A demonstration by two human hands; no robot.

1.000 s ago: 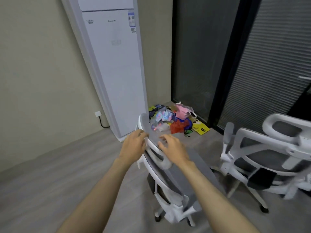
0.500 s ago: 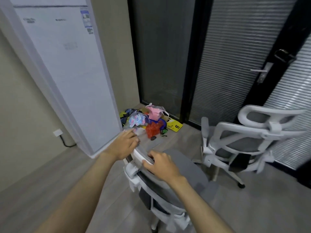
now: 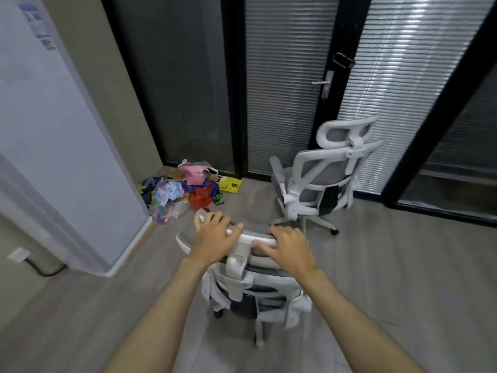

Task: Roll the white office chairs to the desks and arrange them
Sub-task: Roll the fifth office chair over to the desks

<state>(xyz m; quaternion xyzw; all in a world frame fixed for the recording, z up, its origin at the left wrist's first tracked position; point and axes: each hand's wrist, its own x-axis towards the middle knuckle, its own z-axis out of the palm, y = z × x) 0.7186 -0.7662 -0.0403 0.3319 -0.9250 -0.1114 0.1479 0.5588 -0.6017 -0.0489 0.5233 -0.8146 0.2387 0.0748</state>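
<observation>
You've swung the white-framed, grey-mesh office chair round in a second, left hand and right hand both clenched over its headrest at dead centre, second white chair at two o'clock, so rolling deskward can start.

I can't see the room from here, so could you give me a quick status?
Left hand and right hand grip near chair's headrest. Second chair ahead right. No desks visible.
</observation>
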